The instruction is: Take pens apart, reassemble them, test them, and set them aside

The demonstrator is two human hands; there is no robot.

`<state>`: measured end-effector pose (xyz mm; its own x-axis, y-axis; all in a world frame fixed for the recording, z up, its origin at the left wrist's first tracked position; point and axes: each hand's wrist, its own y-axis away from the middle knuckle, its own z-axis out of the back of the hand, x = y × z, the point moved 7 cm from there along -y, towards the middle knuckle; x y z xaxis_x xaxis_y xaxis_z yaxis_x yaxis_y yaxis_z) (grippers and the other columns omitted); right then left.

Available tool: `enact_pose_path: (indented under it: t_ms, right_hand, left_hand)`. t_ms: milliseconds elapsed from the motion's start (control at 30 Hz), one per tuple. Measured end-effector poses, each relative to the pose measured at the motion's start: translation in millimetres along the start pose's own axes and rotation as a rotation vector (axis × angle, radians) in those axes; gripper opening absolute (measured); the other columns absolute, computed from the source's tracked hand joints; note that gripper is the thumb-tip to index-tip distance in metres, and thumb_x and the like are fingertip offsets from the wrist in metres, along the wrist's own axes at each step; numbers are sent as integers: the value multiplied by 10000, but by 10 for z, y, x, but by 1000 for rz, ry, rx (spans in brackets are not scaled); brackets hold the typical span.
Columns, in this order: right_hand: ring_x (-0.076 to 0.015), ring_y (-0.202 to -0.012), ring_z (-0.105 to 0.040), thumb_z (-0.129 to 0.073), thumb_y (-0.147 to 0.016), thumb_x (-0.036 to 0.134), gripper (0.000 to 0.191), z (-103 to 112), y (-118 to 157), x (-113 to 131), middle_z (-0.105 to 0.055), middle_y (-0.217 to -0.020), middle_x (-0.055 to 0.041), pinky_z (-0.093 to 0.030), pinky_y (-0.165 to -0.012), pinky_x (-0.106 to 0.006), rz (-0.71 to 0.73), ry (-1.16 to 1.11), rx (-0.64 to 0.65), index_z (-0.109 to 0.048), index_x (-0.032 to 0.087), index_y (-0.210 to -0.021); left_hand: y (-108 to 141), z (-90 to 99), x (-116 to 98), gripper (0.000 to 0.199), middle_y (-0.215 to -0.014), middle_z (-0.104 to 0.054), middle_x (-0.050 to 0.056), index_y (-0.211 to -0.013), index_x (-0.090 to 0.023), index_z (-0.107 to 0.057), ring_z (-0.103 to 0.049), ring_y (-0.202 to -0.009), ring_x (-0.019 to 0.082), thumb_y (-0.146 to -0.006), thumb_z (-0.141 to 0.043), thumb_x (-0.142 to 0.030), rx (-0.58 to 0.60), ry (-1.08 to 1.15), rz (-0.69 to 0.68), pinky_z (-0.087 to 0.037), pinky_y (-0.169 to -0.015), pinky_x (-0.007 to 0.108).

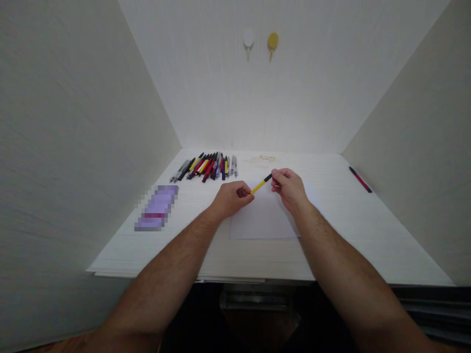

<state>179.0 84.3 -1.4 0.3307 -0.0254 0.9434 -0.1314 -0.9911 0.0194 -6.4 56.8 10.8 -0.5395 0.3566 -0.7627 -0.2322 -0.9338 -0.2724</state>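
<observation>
The left grip (232,198) pinches the yellow end of a pen (260,185); the right grip (289,187) holds its black end, above white paper (263,223) on the counter (368,235). Many pens (208,168) lie bunched behind a pixelated purple item (159,206). A red-and-black pen (360,180) lies rightward. The wall (213,98) bears a white hook (248,38) and a yellow hook (273,40).

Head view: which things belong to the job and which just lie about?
Likely in the job:
yellow-and-black slim pen, held by left hand and right hand
white rectangular paper sheet beneath
multicoloured cluster of slim pens
possibly lone red-and-black slim pen

Apparently lying about:
pixelated purple rectangular item
round white wall hook
round yellow wall hook
</observation>
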Motion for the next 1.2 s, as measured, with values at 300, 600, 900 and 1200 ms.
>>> enact_pose_path:
  t_ms: [300,600,900,1200]
  right_hand:
    - [-83,-527,-518,-808,-569,331,264,4,-13,14,-582,-577,13,-404,-461,-201,15,1,21,-624,166,-662]
    - [-77,-589,-516,-761,-614,290,206,-44,-3,55,-681,-801,-26,-416,-485,-197,50,-46,126,-698,181,-777]
    - [-86,-602,-569,-791,-630,345,310,-100,15,17,-678,-846,-22,-481,-470,-201,-4,-100,156,-665,193,-869]
    - [-84,-509,-528,-835,-583,390,352,-50,0,-26,-568,-553,26,-437,-453,-197,-9,-46,78,-563,177,-653]
  left_hand:
    - [4,-5,3,176,-611,-613,-18,-750,-159,-702,-479,-538,86,-741,-657,-330,30,-42,-14,-358,-513,211]
    - [-7,-120,40,250,-702,-681,14,-865,-156,-710,-530,-575,105,-830,-509,-300,174,27,-16,-375,-538,219]
    - [6,-53,13,206,-600,-566,-25,-818,-158,-668,-442,-534,89,-799,-569,-338,84,1,-28,-325,-499,204]
    - [17,-51,8,198,-621,-571,-26,-841,-163,-668,-458,-544,87,-733,-657,-329,72,50,-18,-352,-501,199]
